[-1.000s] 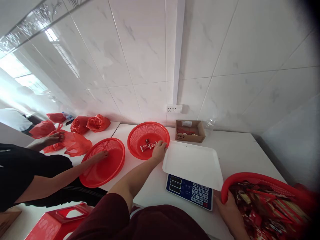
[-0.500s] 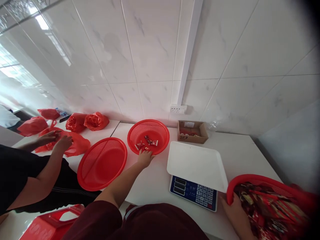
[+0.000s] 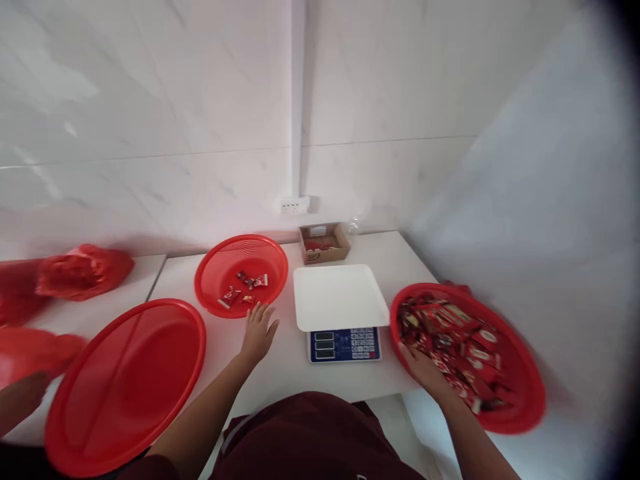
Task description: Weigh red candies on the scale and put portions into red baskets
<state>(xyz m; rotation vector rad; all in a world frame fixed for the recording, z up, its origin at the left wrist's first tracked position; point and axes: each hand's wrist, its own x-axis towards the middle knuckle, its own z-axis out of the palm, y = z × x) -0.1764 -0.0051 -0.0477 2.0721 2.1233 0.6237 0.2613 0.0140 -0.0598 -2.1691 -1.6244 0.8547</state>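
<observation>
My left hand (image 3: 257,333) is open, fingers spread, just in front of a red mesh basket (image 3: 277,257). A few small red wrapped snack packets (image 3: 230,297) lie in that basket. On the right, my right hand (image 3: 425,370) is closed over the near left rim of a fuller red basket (image 3: 535,400); part of its fingers is hidden. Many red snack packets (image 3: 453,333) fill this one. Between my hands stands a digital scale (image 3: 345,345) with a bare white weighing tray (image 3: 340,297).
A large red basket (image 3: 197,320) stands at the left front. Beyond it are red plastic bags (image 3: 87,270) and a co-worker's hand (image 3: 25,400). A small cardboard box (image 3: 325,243) sits by the wall under a power socket (image 3: 295,205).
My view has swung to the right, bringing the fuller basket into full sight. My left hand has drawn back slightly from the back basket's rim. My right hand stays at the fuller basket.
</observation>
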